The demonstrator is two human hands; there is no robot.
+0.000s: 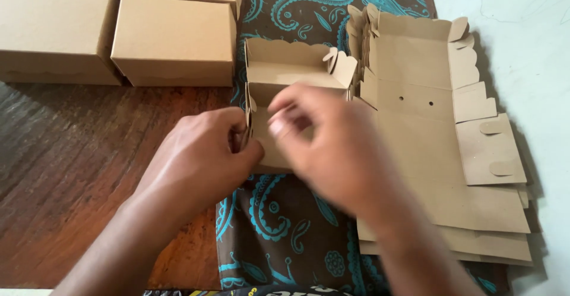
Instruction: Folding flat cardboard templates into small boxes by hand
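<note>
— Where do we find the half-folded box [285, 76]?
— Mid-frame, just beyond both hands; our left hand [205, 153] pinches its left wall, nearer than the right.
— Right hand [323, 144]?
— Blurred above it, fingers curled; grip uncertain.

The left hand [202, 153] pinches the left wall of a half-folded cardboard box [291, 73], whose lid stands open at the back. The right hand [329, 144], blurred, lies over the box's front. The box sits on a brown cloth [279, 225] with turquoise paisley. Just right lies a stack of flat blanks [439, 153]. Finished closed boxes [175, 38] stand on the wooden table [65, 171] at upper left.
</note>
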